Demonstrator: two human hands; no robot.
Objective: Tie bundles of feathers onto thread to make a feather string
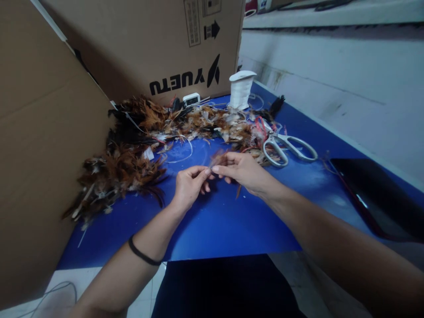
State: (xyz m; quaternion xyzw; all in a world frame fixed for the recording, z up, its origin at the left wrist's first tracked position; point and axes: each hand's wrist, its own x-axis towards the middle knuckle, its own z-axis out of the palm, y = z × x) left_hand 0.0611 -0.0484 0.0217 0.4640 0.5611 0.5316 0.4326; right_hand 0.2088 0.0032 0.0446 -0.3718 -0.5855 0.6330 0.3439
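My left hand (189,184) and my right hand (243,171) meet fingertip to fingertip over the blue table (225,221). Both are pinched shut on a small brown feather (219,157) that sticks up blurred between them; another feather tip hangs below my right palm. A big heap of brown and black feathers (132,150) lies just left of and behind my hands. A black band circles my left wrist.
Silver scissors (288,148) lie to the right of my hands. A white thread spool (241,89) stands at the back by a cardboard box (159,44). A cardboard wall lines the left side. A dark tray (380,198) rests at the right edge.
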